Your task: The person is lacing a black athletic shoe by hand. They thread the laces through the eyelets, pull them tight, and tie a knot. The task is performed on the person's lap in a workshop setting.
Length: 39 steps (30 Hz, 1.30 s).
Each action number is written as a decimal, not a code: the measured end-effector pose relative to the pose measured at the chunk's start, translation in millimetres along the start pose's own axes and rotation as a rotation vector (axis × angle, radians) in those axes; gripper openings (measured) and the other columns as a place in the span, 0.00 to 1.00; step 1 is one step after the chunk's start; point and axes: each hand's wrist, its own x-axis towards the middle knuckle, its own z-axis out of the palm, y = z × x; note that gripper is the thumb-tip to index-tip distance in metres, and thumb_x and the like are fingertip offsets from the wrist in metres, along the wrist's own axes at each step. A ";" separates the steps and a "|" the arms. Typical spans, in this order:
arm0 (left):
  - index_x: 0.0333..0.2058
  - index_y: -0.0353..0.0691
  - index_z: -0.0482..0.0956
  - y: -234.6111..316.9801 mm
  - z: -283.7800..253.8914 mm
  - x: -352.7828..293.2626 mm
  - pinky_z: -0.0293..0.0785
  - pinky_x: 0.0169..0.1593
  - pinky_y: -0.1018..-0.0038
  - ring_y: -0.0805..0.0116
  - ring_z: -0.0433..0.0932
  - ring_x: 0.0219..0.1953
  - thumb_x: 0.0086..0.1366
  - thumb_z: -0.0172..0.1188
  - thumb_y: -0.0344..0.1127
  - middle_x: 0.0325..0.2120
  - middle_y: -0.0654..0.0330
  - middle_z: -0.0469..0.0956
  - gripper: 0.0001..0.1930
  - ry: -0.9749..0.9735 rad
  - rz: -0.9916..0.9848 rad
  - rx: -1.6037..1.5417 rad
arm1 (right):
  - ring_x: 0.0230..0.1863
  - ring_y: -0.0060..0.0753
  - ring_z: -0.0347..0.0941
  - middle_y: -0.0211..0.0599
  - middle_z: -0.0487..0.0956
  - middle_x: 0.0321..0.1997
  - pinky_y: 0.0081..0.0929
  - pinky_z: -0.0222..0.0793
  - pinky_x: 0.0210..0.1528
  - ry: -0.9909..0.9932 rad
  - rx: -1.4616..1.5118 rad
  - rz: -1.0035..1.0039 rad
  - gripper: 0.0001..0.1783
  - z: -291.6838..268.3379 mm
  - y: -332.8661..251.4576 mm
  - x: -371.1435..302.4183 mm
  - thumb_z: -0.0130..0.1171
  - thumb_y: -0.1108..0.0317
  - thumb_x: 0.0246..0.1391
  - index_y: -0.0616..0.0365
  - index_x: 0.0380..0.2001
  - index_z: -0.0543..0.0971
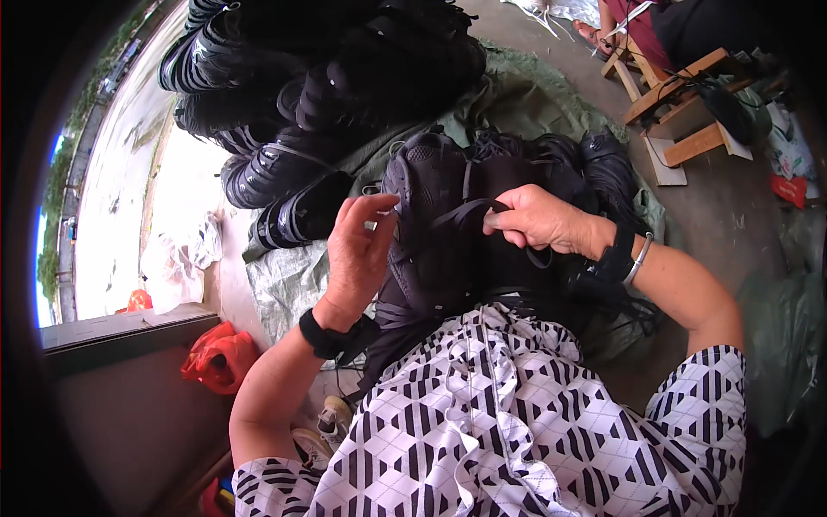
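A black shoe upper (418, 258) lies in front of me, its mesh toe pointing away. My right hand (543, 220) pinches a flat black shoelace (465, 209), which stretches left across the upper. Over the upper's left edge, my left hand (360, 241) has its fingers curled and the thumb near the index fingertip. Whatever lies between those fingertips is too small to make out. More black shoe uppers (603, 164) are lined up just beyond and to the right, laces trailing among them.
Tall stacks of black shoe uppers (267, 164) rise at the far left on a green-grey woven sheet (551, 86). A wooden stool (689, 108) stands far right, beside another person's hand (590, 36). A red plastic bag (221, 358) hangs near a low wall (129, 336) at left.
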 end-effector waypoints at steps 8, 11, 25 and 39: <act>0.37 0.36 0.73 -52.2 -13.2 -48.5 0.72 0.37 0.78 0.78 0.74 0.32 0.63 0.64 0.33 0.31 0.63 0.77 0.10 -0.197 -0.339 -0.084 | 0.11 0.17 0.64 0.29 0.71 0.12 0.21 0.59 0.14 0.234 -0.282 -0.224 0.15 43.5 19.0 24.6 0.62 0.62 0.55 0.61 0.20 0.74; 0.35 0.38 0.75 -42.1 -13.4 -46.1 0.72 0.38 0.76 0.73 0.75 0.32 0.62 0.64 0.32 0.31 0.62 0.76 0.07 -0.022 -0.215 -0.303 | 0.10 0.12 0.58 0.25 0.70 0.14 0.15 0.50 0.11 0.141 -0.041 -0.065 0.11 37.3 15.2 21.7 0.63 0.63 0.56 0.59 0.26 0.76; 0.34 0.35 0.72 -2.0 5.6 -28.3 0.72 0.32 0.75 0.75 0.75 0.28 0.61 0.64 0.31 0.26 0.63 0.76 0.09 -0.129 -0.163 -0.034 | 0.07 0.10 0.53 0.27 0.69 0.11 0.12 0.44 0.08 0.068 0.137 0.109 0.14 35.2 6.2 18.7 0.64 0.60 0.55 0.59 0.26 0.75; 0.34 0.36 0.78 5.7 8.8 -10.6 0.75 0.35 0.76 0.70 0.81 0.30 0.56 0.64 0.27 0.27 0.58 0.80 0.07 -0.114 -0.019 0.166 | 0.10 0.10 0.58 0.26 0.71 0.16 0.12 0.45 0.11 -0.102 0.303 0.090 0.09 18.8 9.5 10.6 0.63 0.69 0.53 0.61 0.34 0.77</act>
